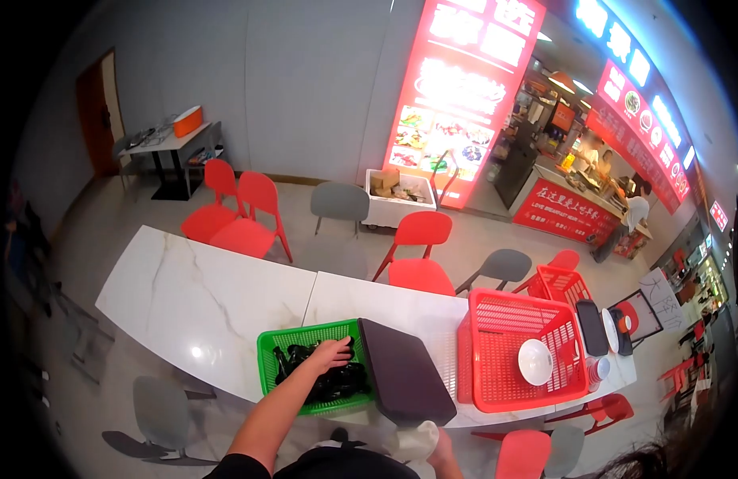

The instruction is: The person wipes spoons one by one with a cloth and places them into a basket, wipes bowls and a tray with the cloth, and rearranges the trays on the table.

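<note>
A green plastic basket [267, 369] on the table holds a heap of glossy black spoons [337, 386], tangled so that single shapes are hard to make out. My left hand [330, 355] reaches into it from above, its fingers bent on the black spoons at the far right side. Low at the table's front edge, my right hand [443, 451] is closed on a white cloth [417, 441]. Between the two hands a dark flat tray [407, 371] lies against the basket's right side, its near end reaching the table edge.
A large red basket [474, 351] with a white bowl [536, 362] inside stands to the right. Beyond it are a smaller red basket [562, 281], a dark tray [592, 327] and stacked cups [599, 369]. Red and grey chairs line the marble-patterned table [217, 279]. People work at a lit food counter.
</note>
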A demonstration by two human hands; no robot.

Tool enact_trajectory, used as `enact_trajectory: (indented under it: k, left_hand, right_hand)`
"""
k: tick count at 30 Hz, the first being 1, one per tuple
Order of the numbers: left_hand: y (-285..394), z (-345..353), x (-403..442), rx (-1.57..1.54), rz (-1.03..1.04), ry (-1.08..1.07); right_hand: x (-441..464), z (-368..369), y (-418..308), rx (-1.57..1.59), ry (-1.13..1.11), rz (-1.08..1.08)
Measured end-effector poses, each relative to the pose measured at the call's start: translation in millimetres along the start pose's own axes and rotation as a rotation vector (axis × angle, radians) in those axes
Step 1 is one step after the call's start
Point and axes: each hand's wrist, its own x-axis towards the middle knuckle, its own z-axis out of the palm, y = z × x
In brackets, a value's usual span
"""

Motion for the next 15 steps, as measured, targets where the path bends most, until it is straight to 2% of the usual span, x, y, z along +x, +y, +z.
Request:
enact_trajectory:
  k: [1,5,8,9,11,14,15]
  left_hand:
    - [0.0,2.5,6.3,-0.128,-0.013,-0.036]
    - [0.7,14.2,13.4,-0.204,0.183,-0.113]
    - [0.8,22.8,7.8,-0.27,0.121,0.03]
    - [-0.8,23.5,5.2,-0.17,0.096,0.116]
    - [-0.2,24.7,-2.0,0.028,0.045,0.292]
    - [-10.2,3.7,0.6,-0.376,-0.026,0.126]
    - [-16.9,-10.8,9.6,-0.555,0.035,-0.101]
  right_hand:
    - [2.4,2.4,-0.6,0.003,-0.04,-0.001]
    - [19.6,9.8,-3.0,-0.082,0.078,-0.09]
    - [28.4,18.8,-12.3,-0.15,0.044,-0.081]
    - [30.5,24.8,-13.2,-0.141,0.082,-0.091]
    - [43.2,13.4,-9.7,-0.354,0.004,-0.137]
    - [45.4,18.6,-16.2,-0.597,-0.074,-0.23]
    - [47.1,30.1,-24.6,-0.463,-0.032,-0.109]
